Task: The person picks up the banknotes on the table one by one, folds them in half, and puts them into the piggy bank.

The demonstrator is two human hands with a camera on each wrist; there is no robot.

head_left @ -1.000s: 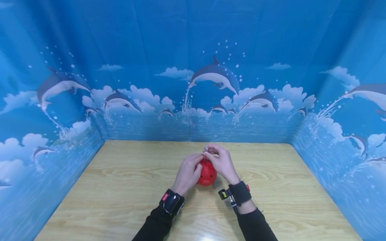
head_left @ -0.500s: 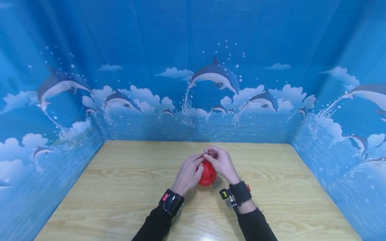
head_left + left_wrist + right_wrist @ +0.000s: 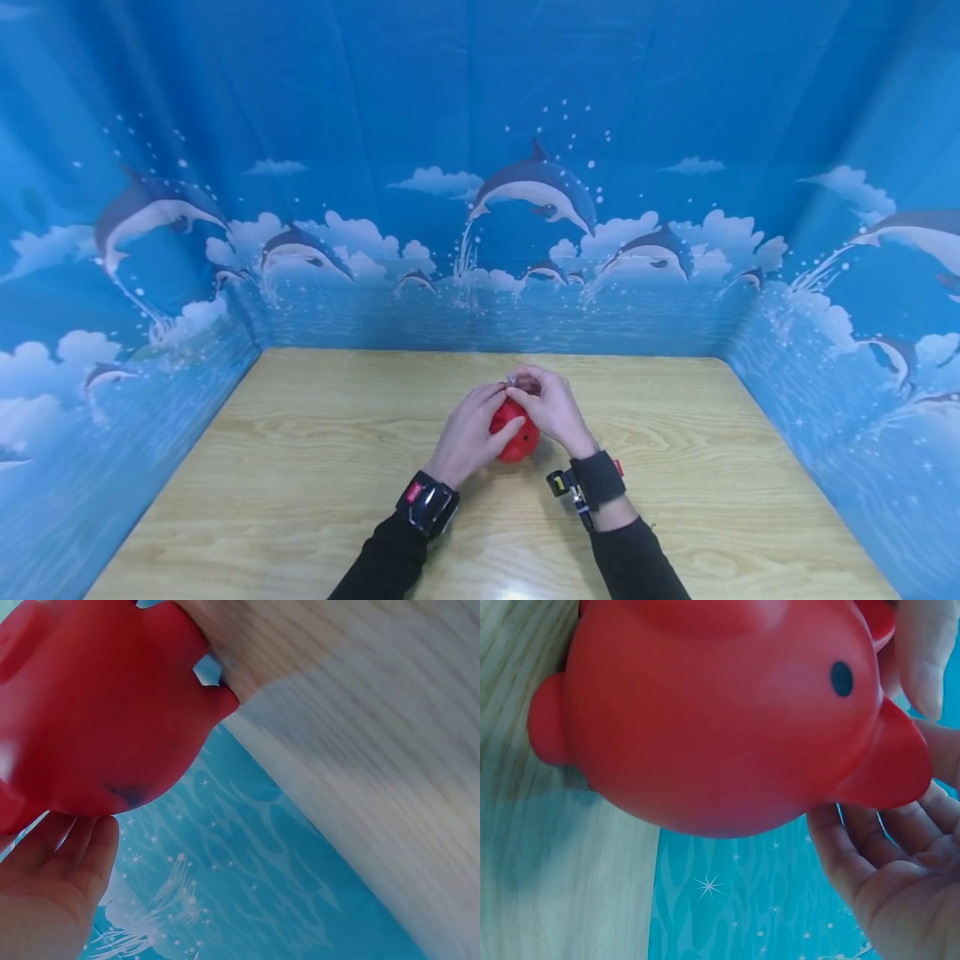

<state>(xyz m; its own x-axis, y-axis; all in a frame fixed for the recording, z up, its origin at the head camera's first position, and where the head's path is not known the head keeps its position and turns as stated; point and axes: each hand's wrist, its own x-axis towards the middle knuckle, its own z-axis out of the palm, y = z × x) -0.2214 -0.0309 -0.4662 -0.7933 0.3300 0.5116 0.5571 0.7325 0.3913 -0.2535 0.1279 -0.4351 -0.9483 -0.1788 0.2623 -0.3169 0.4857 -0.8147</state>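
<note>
A round red piggy bank (image 3: pixel 521 446), with black eyes and pointed ears, stands on the table between both hands. My left hand (image 3: pixel 467 435) lies over its left side, fingers at the top and thumb across the front, holding it. At the top, the thumb and forefinger of my right hand (image 3: pixel 553 407) pinch a small shiny, pale thing (image 3: pixel 512 380) mostly hidden by the fingers. In the right wrist view the piggy bank (image 3: pixel 720 727) fills the frame, with right-hand fingers (image 3: pixel 885 862) beside its ear. The left wrist view shows fingertips (image 3: pixel 82 847) against its red side.
The hands work on a light wood-grain table (image 3: pixel 315 467). A blue curtain (image 3: pixel 375 208) printed with dolphins stands along the back and both sides. Black bands with small devices (image 3: pixel 429 504) sit on both wrists.
The left thumb has spread from the piggy bank's side across its front. The right fingers and the shiny thing have sunk slightly toward the top of the piggy bank.
</note>
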